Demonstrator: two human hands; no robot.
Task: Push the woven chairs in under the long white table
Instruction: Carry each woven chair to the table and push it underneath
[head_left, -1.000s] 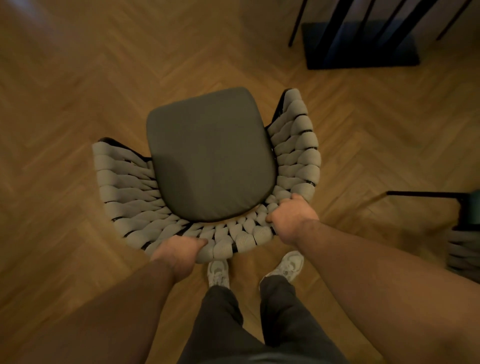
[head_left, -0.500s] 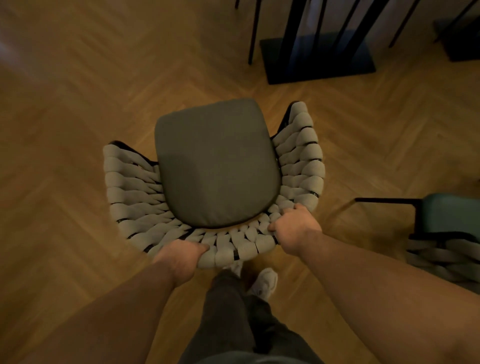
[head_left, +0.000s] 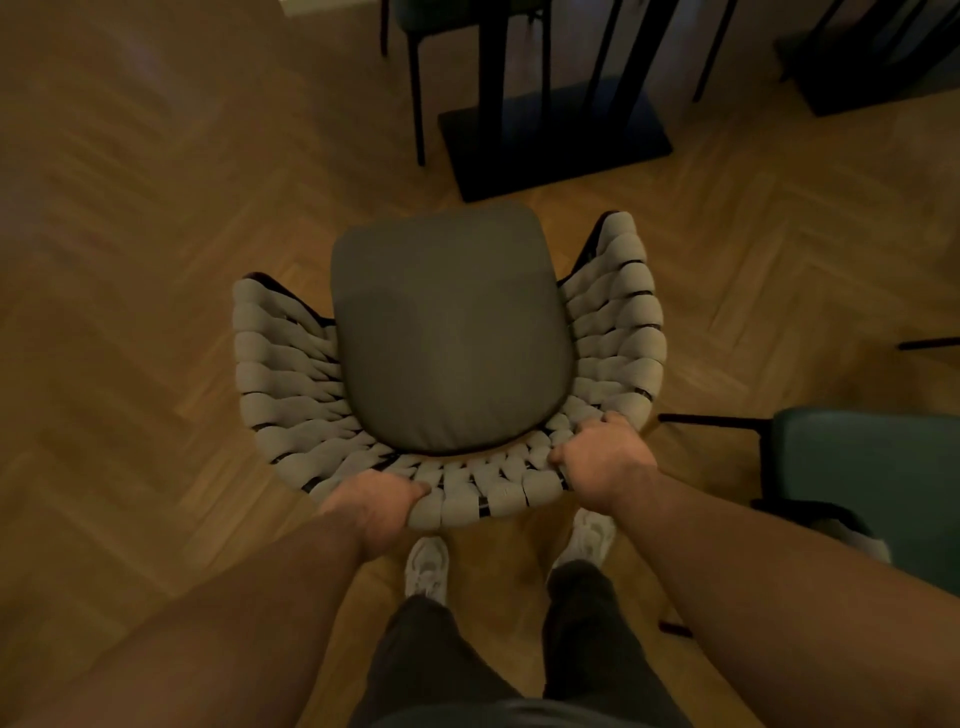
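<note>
Parquet floor (head_left: 156, 312); left hand (head_left: 374, 506), right hand (head_left: 602, 462) round woven chair (head_left: 280, 374) back

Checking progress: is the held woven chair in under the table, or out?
Out. The woven chair stands on bare floor, whole seat showing, short of the black table base. The left hand and right hand grip its back.

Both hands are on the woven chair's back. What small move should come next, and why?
Probably a short push straight forward. The left hand and right hand each grip the curved back of the grey woven chair, and its seat front points at the black flat table base just ahead.
</note>
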